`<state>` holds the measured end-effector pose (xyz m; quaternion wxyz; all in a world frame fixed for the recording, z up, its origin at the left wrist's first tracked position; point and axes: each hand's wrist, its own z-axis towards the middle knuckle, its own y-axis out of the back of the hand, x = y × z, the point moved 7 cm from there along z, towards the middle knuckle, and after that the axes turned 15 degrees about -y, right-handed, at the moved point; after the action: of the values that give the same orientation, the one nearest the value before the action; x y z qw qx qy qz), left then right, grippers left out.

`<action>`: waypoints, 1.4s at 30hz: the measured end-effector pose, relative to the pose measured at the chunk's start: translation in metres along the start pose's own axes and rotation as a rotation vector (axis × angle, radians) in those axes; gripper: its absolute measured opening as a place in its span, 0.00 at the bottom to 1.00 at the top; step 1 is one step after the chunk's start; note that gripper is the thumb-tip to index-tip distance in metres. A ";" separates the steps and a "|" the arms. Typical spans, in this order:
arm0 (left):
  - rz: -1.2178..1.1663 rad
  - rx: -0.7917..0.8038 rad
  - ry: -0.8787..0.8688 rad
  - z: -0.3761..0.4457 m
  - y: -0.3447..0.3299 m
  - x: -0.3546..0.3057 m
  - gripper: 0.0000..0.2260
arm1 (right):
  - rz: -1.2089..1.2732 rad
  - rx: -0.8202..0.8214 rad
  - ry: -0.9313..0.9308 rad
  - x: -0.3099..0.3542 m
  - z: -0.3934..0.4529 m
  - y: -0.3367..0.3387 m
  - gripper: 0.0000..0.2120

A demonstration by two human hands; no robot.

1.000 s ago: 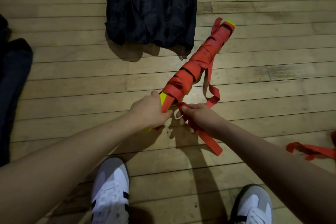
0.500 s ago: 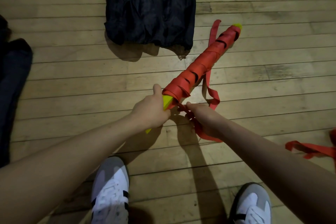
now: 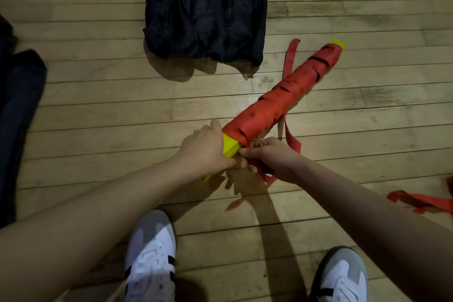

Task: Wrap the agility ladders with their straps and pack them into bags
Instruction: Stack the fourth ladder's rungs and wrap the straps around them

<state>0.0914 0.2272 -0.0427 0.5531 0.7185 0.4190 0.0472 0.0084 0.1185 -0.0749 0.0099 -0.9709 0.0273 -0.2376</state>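
Note:
A bundled agility ladder (image 3: 282, 98) of yellow rungs wound in red strap points from my hands up to the right, its far end over the wooden floor. My left hand (image 3: 206, 149) grips the bare yellow near end. Just right of it, my right hand (image 3: 267, 157) pinches the loose red strap (image 3: 293, 144) where it leaves the bundle. The strap loops down beside and under that hand. Another strap tail (image 3: 290, 56) sticks up beside the bundle's far half.
Two dark bags (image 3: 203, 7) lie side by side on the floor beyond the bundle. More dark fabric (image 3: 17, 110) lies along the left edge. A second red strap (image 3: 421, 200) lies at the right edge. My white shoes (image 3: 150, 257) stand below.
The bundle has swung so its far end points further right and lies flatter. My right hand has drawn the strap in close under the bundle's near end.

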 end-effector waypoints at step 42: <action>0.089 -0.044 0.146 0.016 0.018 0.029 0.26 | 0.084 -0.093 0.038 0.014 -0.013 -0.002 0.03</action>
<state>0.1286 0.2339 -0.0456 0.5342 0.7187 0.4247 0.1334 0.0153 0.1196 -0.0571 -0.0259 -0.9637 0.0793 -0.2537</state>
